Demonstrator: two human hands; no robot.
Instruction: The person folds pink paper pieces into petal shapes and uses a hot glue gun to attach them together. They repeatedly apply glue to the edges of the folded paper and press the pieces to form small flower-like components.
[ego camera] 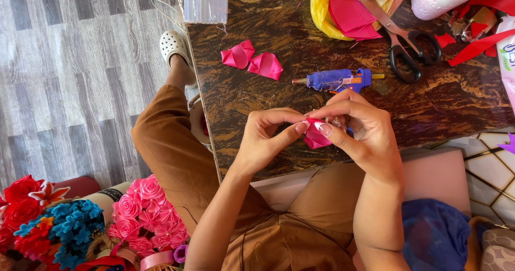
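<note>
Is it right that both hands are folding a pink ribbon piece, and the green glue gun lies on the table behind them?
Not quite: the glue gun is blue, not green. The head view shows it lying on the brown table just beyond the hands. The rest holds: the left hand and right hand both pinch a pink ribbon piece between their fingertips.
</note>
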